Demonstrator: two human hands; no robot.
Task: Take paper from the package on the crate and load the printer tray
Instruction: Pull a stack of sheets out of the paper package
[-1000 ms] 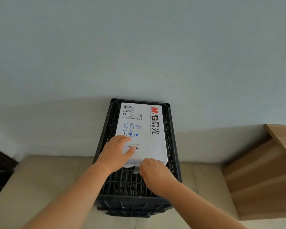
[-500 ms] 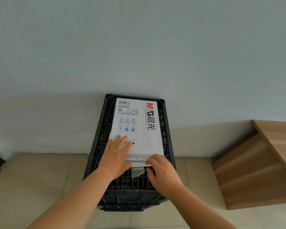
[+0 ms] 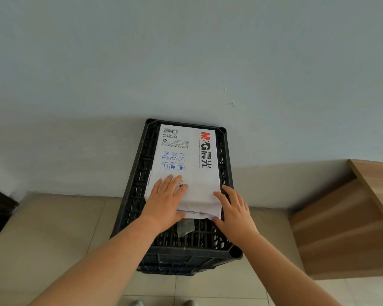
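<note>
right hand (image 3: 234, 212) shifted to the package (image 3: 187, 171) near-right corner on the crate (image 3: 139, 184), fingers spread, left hand (image 3: 165, 203) flat, fingers apart; pinning it while sliding sheets out advised.

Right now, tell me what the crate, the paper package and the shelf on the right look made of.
Crate: black moulded plastic, judging by its lattice walls and dull sheen.
Paper package: white printed paper wrapper, matte, creased and torn at the near end.
Shelf: wood or wood-look laminate; grain shows, the core does not.
</note>
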